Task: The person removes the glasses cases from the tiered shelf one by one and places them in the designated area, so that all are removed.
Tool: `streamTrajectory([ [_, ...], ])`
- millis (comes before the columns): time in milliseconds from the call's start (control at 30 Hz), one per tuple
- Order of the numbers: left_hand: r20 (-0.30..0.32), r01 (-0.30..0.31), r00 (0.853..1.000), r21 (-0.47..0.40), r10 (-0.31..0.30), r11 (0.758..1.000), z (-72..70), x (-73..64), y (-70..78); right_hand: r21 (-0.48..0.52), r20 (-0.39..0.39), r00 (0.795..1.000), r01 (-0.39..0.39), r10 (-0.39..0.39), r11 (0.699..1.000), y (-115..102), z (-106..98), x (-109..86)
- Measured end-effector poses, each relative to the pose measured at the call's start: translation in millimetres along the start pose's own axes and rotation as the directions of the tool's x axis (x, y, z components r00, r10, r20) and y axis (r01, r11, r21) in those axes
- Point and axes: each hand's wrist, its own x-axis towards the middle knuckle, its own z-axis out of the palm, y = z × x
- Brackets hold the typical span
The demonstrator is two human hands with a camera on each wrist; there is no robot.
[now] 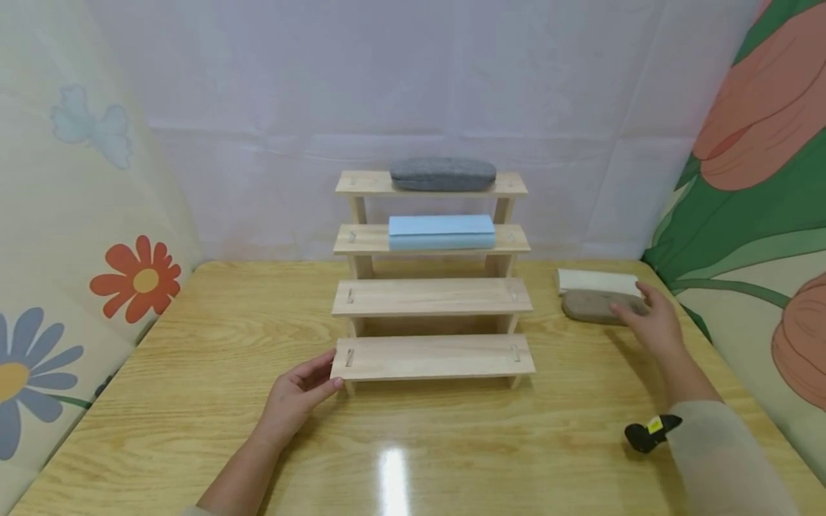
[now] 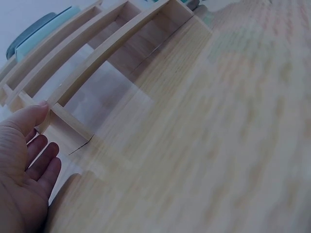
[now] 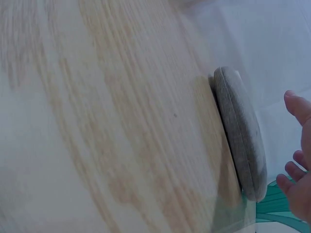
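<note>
The left hand [image 1: 293, 398] is resting its straight fingers against the left end of the wooden rack's [image 1: 432, 356] lowest step. The right hand [image 1: 652, 322] is reaching with loose, spread fingers over the brown-grey case [image 1: 594, 306], seemingly just touching it; beyond the fingertips is lying a white case [image 1: 596, 281].

1. Wooden desk [image 1: 193, 401].
2. Four-step wooden rack [image 1: 431, 297] stands mid-desk.
3. Rack holds grey case [image 1: 442, 174] on the top step, blue case [image 1: 442, 231] on the second.
4. Brown case [image 1: 596, 306] and white case [image 1: 596, 281] lie on the desk's right side.
</note>
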Motion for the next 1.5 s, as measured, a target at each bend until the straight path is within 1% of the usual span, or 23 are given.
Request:
streamTrajectory([
  [367,0.005,-0.001,1.0,-0.004,0.001,1.0,0.1,-0.9,1.5,0.042,0.016,0.998,0.061,-0.061,0.997,-23.7,1.7,3.7],
  [567,0.003,0.004,1.0,0.013,-0.004,1.0,0.5,-0.6,1.1,0.043,0.016,0.993,0.113,-0.114,0.993,-40.9,3.3,6.7],
  [700,0.004,0.0,1.0,0.006,0.0,1.0,0.3,-0.5,2.0,0.04,0.025,0.991,0.132,-0.133,0.99,-51.9,4.7,6.2],
  [933,0.006,-0.004,1.0,-0.007,0.004,1.0,0.0,-0.7,2.5,0.037,0.032,0.981,0.191,-0.192,0.981,-71.8,7.4,5.4],
  [1233,0.006,-0.004,1.0,-0.007,0.004,1.0,0.4,-0.9,1.4,0.022,0.058,0.972,0.226,-0.226,0.974,-100.5,13.7,7.0],
  [1500,-0.002,0.0,1.0,-0.013,0.0,1.0,0.8,-0.8,2.3,0.059,0.08,0.97,0.227,-0.231,0.972,-123.3,13.7,9.0],
])
